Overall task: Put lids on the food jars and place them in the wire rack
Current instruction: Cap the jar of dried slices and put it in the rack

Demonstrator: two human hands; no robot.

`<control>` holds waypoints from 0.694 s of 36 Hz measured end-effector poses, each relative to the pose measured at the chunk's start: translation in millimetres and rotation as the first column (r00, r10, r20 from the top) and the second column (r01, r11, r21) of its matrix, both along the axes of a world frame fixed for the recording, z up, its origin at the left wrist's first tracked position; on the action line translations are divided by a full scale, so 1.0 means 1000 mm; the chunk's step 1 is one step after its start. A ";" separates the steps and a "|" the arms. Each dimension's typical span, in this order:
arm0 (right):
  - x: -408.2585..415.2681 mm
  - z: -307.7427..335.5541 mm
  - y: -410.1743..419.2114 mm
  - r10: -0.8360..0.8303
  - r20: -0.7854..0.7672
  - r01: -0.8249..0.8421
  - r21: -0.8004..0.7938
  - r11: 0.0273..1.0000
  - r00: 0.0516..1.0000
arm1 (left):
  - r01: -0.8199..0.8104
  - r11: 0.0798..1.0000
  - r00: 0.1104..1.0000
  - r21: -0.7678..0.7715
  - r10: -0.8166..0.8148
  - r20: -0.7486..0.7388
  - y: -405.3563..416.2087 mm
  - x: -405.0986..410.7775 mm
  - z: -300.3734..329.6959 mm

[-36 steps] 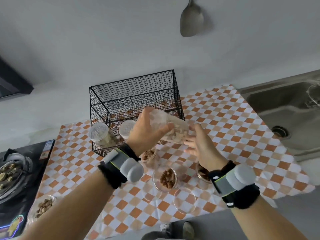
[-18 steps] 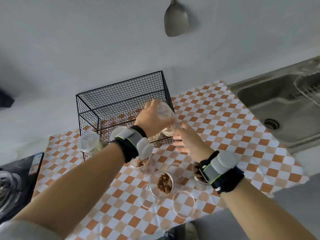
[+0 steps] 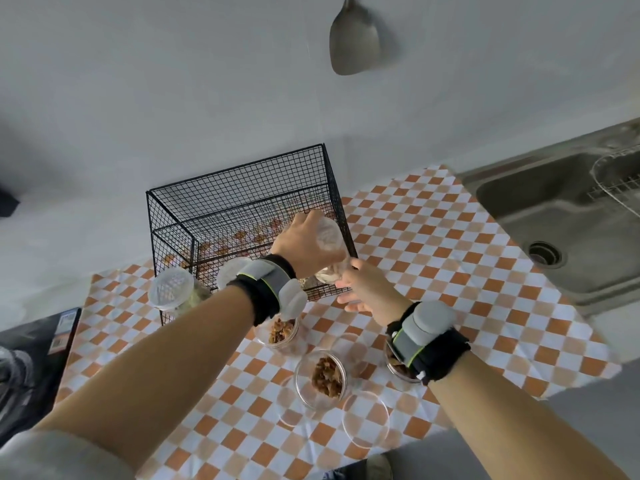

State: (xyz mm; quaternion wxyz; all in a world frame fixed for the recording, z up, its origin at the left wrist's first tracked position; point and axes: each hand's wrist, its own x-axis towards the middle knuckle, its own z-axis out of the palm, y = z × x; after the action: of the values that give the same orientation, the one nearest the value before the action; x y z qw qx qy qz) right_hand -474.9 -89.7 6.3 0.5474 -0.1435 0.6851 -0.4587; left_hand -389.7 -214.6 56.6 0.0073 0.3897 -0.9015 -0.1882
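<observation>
Head view. The left hand [image 3: 300,244] is clamped around a clear lidded jar [image 3: 328,250], holding it at the right front corner of the black wire rack [image 3: 242,216]. The right hand [image 3: 367,288] sits just below the jar at 5 o'clock from it, fingers loosely spread; whether it touches the jar's base cannot be told. Two lidded jars stand at the rack's front, one at the left corner [image 3: 171,289] and one [image 3: 231,274] partly hidden by the left wrist. On the checked tablecloth [image 3: 433,244], at 6 o'clock from the rack, three open jars of brown food stand: one [image 3: 280,332] under the left wristband, one [image 3: 322,377] in the middle, one [image 3: 398,365] mostly hidden by the right wristband. A loose clear lid [image 3: 366,419] lies just beside the middle jar at 5 o'clock. A sink [image 3: 554,216] lies at 3 o'clock; a spatula [image 3: 354,39] hangs on the wall at 12 o'clock.
</observation>
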 end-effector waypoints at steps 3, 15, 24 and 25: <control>-0.002 -0.007 -0.005 0.009 -0.020 -0.009 0.006 1.000 1.000 | 0.003 1.000 1.000 0.003 -0.003 0.014 -0.004 -0.004 -0.001; -0.010 -0.014 -0.012 0.021 -0.025 -0.021 -0.005 1.000 0.999 | 0.030 0.999 0.996 -0.019 -0.028 0.090 -0.010 -0.017 -0.012; -0.013 -0.021 -0.017 0.017 -0.049 -0.016 0.026 1.000 0.999 | 0.050 0.999 0.990 -0.009 -0.048 0.129 -0.008 -0.025 -0.021; -0.013 -0.021 -0.016 0.019 -0.056 -0.017 0.030 0.999 0.998 | 0.059 0.998 0.988 -0.016 -0.057 0.141 -0.008 -0.026 -0.022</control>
State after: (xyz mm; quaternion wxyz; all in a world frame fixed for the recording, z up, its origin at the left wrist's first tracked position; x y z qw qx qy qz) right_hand -488.1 -106.1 -14.3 0.5338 -0.1546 0.7056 -0.4396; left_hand -415.9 -222.3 35.0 -0.0577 0.3755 -0.9125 -0.1515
